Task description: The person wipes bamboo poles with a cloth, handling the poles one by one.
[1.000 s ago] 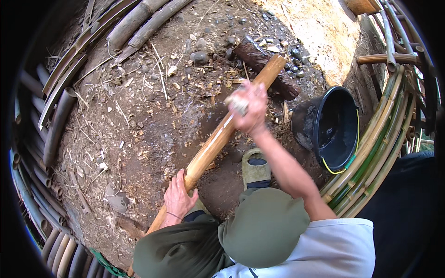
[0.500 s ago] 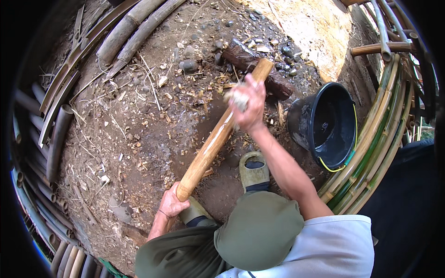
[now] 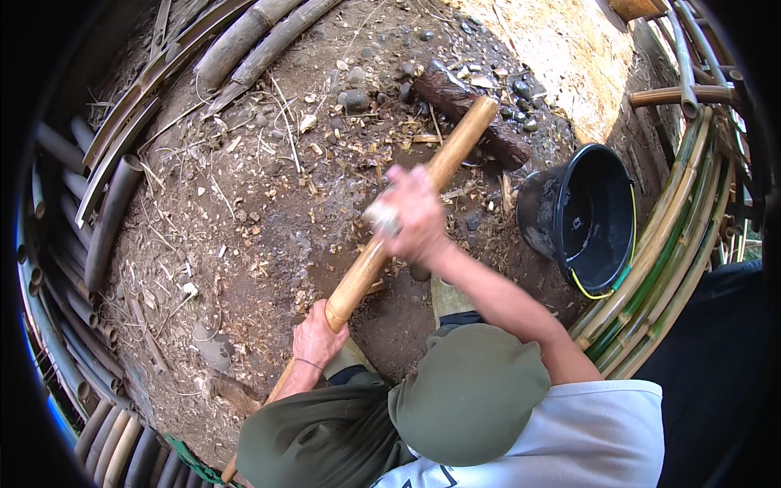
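Observation:
A yellow-brown bamboo pole slants from my lap up toward the far right. My left hand is wrapped round it just below a node. Farther up, my right hand is closed on a whitish wad, pressed against the pole. That hand is smeared by motion, and the wad's kind cannot be made out. The pole's far end lies over a dark brown log. Its lower part runs behind my left forearm and knee.
A black bucket with a yellow-green handle lies tipped on its side to the right. Bamboo poles line the right edge; split bamboo lies along the left. Wood chips and stones litter the soil.
My right hand has slid down the pole with the wad, toward my left hand. My left hand keeps its grip. The whole view has shifted slightly.

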### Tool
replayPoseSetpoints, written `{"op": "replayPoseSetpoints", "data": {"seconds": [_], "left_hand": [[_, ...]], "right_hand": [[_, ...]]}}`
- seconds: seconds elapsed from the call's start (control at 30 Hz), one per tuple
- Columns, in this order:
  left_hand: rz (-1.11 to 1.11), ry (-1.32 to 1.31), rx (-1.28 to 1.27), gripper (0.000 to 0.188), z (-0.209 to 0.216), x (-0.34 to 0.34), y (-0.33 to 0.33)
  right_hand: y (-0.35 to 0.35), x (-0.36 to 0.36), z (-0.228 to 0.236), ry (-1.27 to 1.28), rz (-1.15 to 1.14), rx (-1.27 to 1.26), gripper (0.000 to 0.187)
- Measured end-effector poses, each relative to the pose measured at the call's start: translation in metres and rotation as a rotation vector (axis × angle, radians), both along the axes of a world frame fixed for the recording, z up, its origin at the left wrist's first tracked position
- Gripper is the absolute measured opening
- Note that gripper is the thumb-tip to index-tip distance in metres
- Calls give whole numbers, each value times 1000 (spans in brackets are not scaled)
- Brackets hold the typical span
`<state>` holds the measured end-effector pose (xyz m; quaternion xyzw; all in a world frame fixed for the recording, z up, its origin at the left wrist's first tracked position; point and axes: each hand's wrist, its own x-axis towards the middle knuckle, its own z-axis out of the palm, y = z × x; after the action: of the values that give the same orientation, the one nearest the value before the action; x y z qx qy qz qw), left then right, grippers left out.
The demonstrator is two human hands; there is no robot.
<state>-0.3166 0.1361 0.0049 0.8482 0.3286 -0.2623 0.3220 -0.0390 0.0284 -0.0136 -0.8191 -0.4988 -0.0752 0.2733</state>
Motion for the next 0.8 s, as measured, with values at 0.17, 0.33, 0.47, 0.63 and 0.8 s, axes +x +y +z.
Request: {"op": "replayPoseSetpoints", "data": {"seconds": [0.17,0.33,0.47,0.63,0.8], "left_hand": [[394,-207,-823,52,-12,-9,26],[305,-32,-889,54,-8,-1,41],[375,131,-1003,56,-6,11,45],[50,-145,-265,67,12,3,26],[19,-278,138,69,13,-19,-11]], "right_hand": [[8,-80,-6,138,366,176,14],[-30,137,-3,-81,-78,71,18],[-27,172,-13,66,-316,52,25],[-8,-51,-6,279,82,104,24],[-17,55,-13,34,-82,110,17]]}}
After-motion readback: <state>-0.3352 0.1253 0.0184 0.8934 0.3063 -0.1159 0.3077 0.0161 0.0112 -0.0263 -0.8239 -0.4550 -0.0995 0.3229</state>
